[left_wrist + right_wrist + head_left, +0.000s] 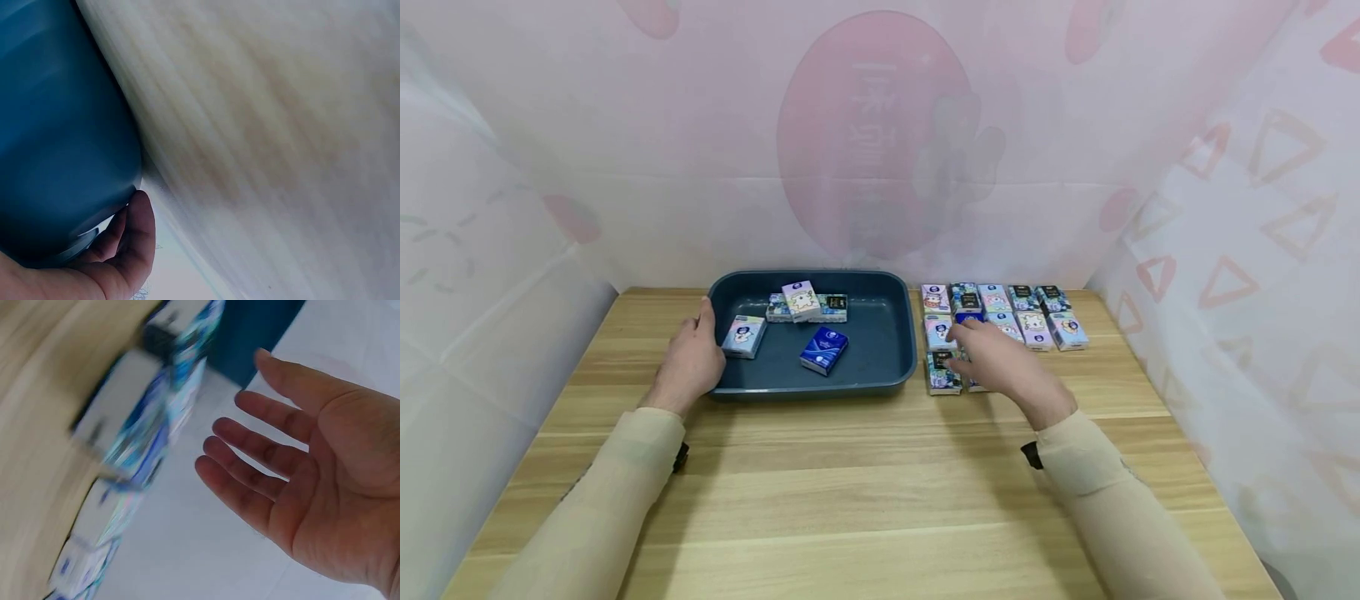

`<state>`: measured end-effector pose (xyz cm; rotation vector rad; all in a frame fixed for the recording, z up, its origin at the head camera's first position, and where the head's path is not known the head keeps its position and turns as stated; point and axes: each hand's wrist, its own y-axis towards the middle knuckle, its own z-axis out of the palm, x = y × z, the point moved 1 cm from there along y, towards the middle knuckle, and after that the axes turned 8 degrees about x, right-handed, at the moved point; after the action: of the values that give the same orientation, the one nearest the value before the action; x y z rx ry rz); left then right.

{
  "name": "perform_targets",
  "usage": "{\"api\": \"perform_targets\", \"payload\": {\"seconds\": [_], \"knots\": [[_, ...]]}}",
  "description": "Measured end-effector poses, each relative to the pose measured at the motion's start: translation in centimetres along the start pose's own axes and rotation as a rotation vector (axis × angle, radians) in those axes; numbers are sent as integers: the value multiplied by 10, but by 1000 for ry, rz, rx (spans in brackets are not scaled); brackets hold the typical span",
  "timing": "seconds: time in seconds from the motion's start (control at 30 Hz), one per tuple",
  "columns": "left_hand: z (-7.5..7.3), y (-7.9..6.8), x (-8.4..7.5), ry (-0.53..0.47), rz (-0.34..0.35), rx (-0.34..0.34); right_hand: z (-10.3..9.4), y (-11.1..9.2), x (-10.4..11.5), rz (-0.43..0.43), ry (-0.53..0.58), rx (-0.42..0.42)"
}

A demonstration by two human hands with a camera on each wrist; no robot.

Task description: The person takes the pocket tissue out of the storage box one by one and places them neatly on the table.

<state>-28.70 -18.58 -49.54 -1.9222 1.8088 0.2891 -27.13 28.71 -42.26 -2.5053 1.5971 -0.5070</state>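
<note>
My left hand [688, 358] grips the left rim of a dark blue plastic tray [880, 379]; in the left wrist view its fingers [140, 231] curl at the tray's edge. Inside the tray lie several pocket tissue packs: a deep blue one [824, 350], a light blue one [744, 337] and a pale lilac one [801, 301] resting across dark floral packs [832, 308]. My right hand [1000, 358] hovers over the front left of the grouped tissue packs, partly hiding some. Its fingers are spread and loosely bent, with nothing in the palm [331, 487].
Rows of tissue packs [994, 298] stand close together right of the tray, with a dark floral pack [943, 372] in the front row. All rest on a wooden table [850, 492]. Printed white cloth walls [700, 208] enclose its back and sides.
</note>
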Motion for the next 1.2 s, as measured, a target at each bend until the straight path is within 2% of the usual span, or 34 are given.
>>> {"api": "perform_targets", "payload": {"seconds": [0.37, 0.8, 1.0, 1.2], "knots": [[1, 1, 1, 0, -12, 14, -1, 26, 66, -43, 0, -86], [0, -1, 0, -17, -4, 9, 17, 61, 132, -119, -87, -122], [0, -1, 0, -14, -9, 13, 27, 78, 159, -93, -132, -106], [0, -2, 0, -9, -13, 14, 34, 92, 173, -59, -133, -109]]}}
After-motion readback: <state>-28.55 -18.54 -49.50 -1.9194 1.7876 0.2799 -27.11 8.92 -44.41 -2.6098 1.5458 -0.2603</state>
